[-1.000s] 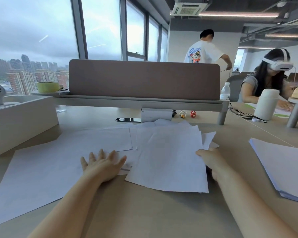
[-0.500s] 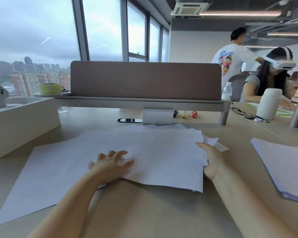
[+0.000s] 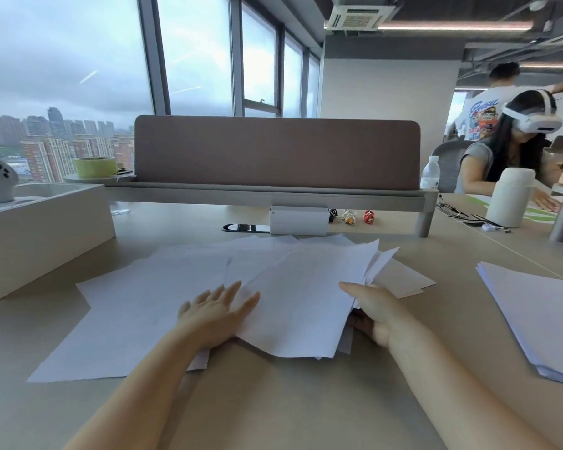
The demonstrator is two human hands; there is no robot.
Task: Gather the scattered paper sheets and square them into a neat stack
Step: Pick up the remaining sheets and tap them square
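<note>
Room: office with tall windows (image 3: pixel 62 60) over a city; a brown screen (image 3: pixel 277 151) runs along the far edge of the bench (image 3: pixel 273 401).
Paper: white sheets (image 3: pixel 293 306) lie fanned and overlapping mid-bench with corners askew, and more spread flat to the left.
Left: left hand (image 3: pixel 215 315) lies flat on the sheets, fingers straight and spread.
Right: right hand (image 3: pixel 376 311) grips the right edge of the upper sheets, thumb on top and fingers beneath, with that edge lifted.
Far right: a separate stack (image 3: pixel 540 319) lies well apart.
Far left: a white box (image 3: pixel 43 235) stands near the sheets.
Beyond: a person (image 3: pixel 517 141) in a headset sits at the next bench.
</note>
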